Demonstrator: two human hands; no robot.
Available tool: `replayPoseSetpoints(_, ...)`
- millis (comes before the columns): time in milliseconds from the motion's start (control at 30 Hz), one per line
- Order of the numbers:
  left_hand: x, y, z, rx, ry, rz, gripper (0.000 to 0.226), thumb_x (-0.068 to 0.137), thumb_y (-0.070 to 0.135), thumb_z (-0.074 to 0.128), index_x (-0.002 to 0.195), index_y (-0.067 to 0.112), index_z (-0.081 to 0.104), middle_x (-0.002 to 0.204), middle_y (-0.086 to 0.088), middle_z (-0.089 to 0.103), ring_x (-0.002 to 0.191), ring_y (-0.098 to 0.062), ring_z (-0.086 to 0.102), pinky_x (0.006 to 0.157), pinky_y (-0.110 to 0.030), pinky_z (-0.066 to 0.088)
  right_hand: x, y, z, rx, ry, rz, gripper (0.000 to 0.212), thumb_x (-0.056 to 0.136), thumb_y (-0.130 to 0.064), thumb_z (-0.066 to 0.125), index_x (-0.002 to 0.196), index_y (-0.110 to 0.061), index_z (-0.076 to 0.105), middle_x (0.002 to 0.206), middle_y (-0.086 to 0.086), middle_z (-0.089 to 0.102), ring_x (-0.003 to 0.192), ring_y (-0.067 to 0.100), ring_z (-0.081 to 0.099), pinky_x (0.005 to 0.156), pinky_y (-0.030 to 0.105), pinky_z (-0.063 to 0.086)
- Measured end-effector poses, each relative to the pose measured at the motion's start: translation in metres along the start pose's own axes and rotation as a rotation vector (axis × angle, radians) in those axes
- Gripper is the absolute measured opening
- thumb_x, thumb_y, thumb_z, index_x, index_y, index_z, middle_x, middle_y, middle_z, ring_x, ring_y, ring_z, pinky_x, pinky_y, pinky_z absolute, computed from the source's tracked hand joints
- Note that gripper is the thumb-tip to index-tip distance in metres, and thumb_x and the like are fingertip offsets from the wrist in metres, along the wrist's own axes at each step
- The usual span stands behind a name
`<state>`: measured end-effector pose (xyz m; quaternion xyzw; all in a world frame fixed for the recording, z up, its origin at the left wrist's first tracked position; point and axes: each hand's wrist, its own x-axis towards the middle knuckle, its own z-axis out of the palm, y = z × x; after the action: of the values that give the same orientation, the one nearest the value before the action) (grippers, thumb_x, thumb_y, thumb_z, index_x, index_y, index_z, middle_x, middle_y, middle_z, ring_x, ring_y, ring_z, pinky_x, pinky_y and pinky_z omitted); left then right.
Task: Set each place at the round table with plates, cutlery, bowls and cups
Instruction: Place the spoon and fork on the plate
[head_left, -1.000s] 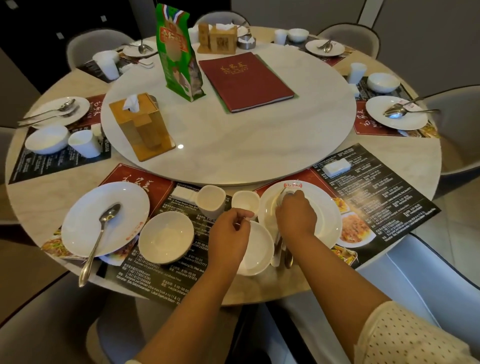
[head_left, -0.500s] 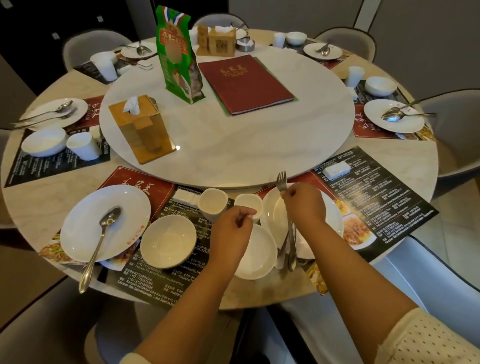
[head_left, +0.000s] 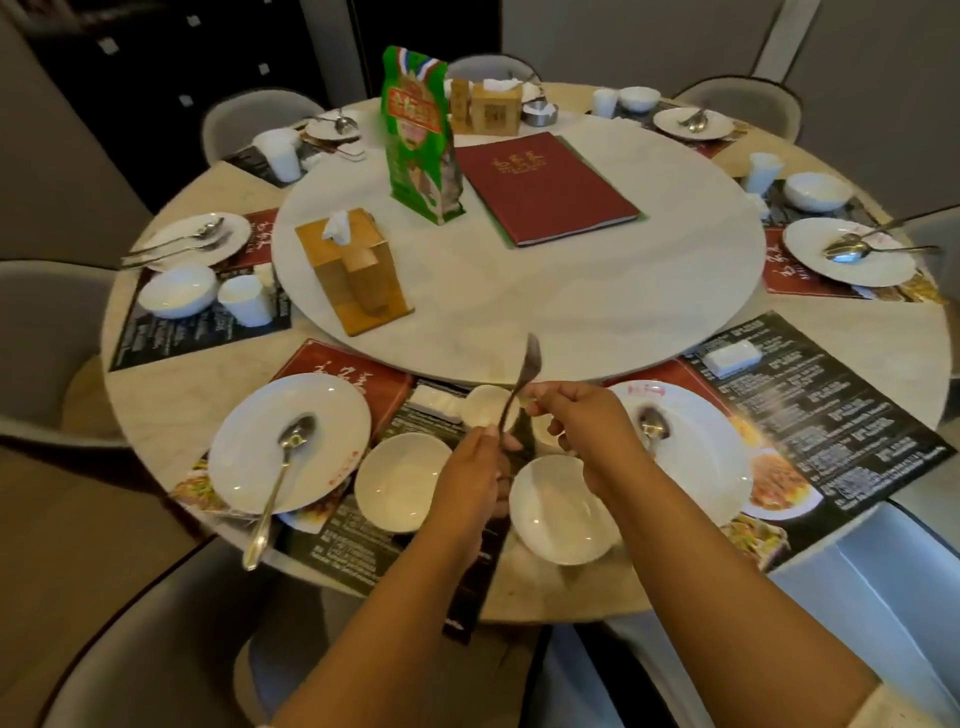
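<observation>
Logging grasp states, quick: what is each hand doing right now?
Left hand: grips the lower handle of the fork.
Right hand: pinches the same fork higher up the handle.

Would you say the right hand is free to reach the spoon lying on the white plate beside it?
Probably not yet: the right hand pinches the fork, though the metal spoon on the white round plate lies unobstructed.

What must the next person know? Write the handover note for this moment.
Left hand grips the fork by its handle, tines up; right hand pinches it near the neck.
Near-right plate holds a spoon; bowl beside it. Near-left plate has only a spoon, with its bowl alongside.
Done: the far places look set.
Left: lay this fork down, probably on the near-left plate; check the cups, partly hidden.
</observation>
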<state>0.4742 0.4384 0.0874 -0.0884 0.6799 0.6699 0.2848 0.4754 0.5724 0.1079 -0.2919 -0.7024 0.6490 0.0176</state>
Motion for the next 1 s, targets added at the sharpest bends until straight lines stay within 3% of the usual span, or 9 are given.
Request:
replayPoseSetpoints(100, 0.008, -0.011, -0.055, 0.165, 0.243, 0.165, 0.029, 0.102, 0.037, 0.04, 0.108, 0.018, 0.062, 0.067, 0.001, 0.053, 0.059, -0.014, 0.049, 0.055, -0.027, 0.041, -0.008, 0.009, 0.046, -0.036, -0.049, -0.018, 0.021, 0.095, -0.018, 0.054, 0.098, -0.017, 0.075, 0.089, -0.003, 0.07, 0.074, 0.008, 0.055, 0.069, 0.025, 0.043)
replayPoseSetpoints(200, 0.009, -0.021, -0.11, 0.213, 0.4, 0.177, 0.02, 0.098, 0.037, 0.048, 0.106, 0.02, 0.057, 0.075, -0.004, 0.058, 0.07, -0.021, 0.055, 0.065, -0.035, 0.044, -0.016, 0.022, 0.087, -0.118, -0.121, -0.075, 0.022, 0.092, -0.014, 0.055, 0.085, -0.019, 0.075, 0.093, -0.01, 0.072, 0.086, 0.008, 0.061, 0.08, 0.027, 0.049)
replayPoseSetpoints(367, 0.01, -0.03, -0.177, 0.472, 0.525, 0.174, 0.015, 0.101, 0.027, 0.043, 0.105, 0.018, 0.054, 0.093, -0.003, 0.059, 0.08, -0.015, 0.053, 0.058, -0.025, 0.038, -0.023, 0.04, 0.135, -0.345, -0.207, -0.132, 0.022, 0.095, -0.021, 0.052, 0.091, -0.029, 0.073, 0.104, -0.003, 0.07, 0.097, 0.017, 0.06, 0.079, 0.029, 0.045)
replayPoseSetpoints(500, 0.015, -0.034, -0.202, 0.678, 0.558, 0.137, 0.024, 0.102, 0.034, 0.042, 0.114, 0.017, 0.053, 0.098, -0.002, 0.056, 0.087, -0.019, 0.053, 0.062, -0.029, 0.04, -0.029, 0.05, 0.153, -0.506, -0.045, -0.235, 0.02, 0.093, -0.023, 0.056, 0.096, -0.026, 0.075, 0.109, -0.005, 0.069, 0.104, 0.016, 0.06, 0.082, 0.028, 0.046)
replayPoseSetpoints(633, 0.02, -0.041, -0.214, 0.732, 0.536, 0.187, 0.026, 0.099, 0.035, 0.048, 0.121, 0.021, 0.05, 0.096, -0.002, 0.06, 0.085, -0.02, 0.059, 0.059, -0.029, 0.045, -0.031, 0.059, 0.16, -0.536, 0.064, -0.287, 0.018, 0.09, -0.022, 0.059, 0.093, -0.028, 0.075, 0.107, -0.006, 0.069, 0.111, 0.021, 0.056, 0.091, 0.039, 0.051)
replayPoseSetpoints(700, 0.02, -0.046, -0.216, 0.743, 0.523, 0.221, 0.023, 0.099, 0.032, 0.049, 0.12, 0.022, 0.05, 0.092, -0.003, 0.062, 0.083, -0.02, 0.061, 0.055, -0.028, 0.045, -0.033, 0.062, 0.162, -0.57, 0.094, -0.275, 0.017, 0.091, -0.024, 0.059, 0.093, -0.028, 0.075, 0.11, -0.005, 0.067, 0.116, 0.022, 0.051, 0.096, 0.039, 0.047)
replayPoseSetpoints(800, 0.02, -0.051, -0.218, 0.737, 0.519, 0.293, 0.02, 0.1, 0.028, 0.049, 0.117, 0.02, 0.055, 0.093, -0.004, 0.062, 0.088, -0.021, 0.061, 0.06, -0.029, 0.045, -0.036, 0.063, 0.16, -0.63, 0.139, -0.248, 0.016, 0.092, -0.025, 0.059, 0.096, -0.028, 0.074, 0.121, -0.001, 0.061, 0.123, 0.021, 0.041, 0.101, 0.038, 0.039)
replayPoseSetpoints(1000, 0.025, -0.05, -0.224, 0.879, 0.565, 0.344, 0.025, 0.099, 0.022, 0.05, 0.122, 0.015, 0.058, 0.116, -0.01, 0.047, 0.089, -0.02, 0.05, 0.07, -0.03, 0.044, -0.044, 0.068, 0.158, -0.725, 0.241, -0.241, 0.017, 0.09, -0.022, 0.062, 0.1, -0.027, 0.074, 0.128, -0.001, 0.053, 0.126, 0.019, 0.036, 0.105, 0.034, 0.036)
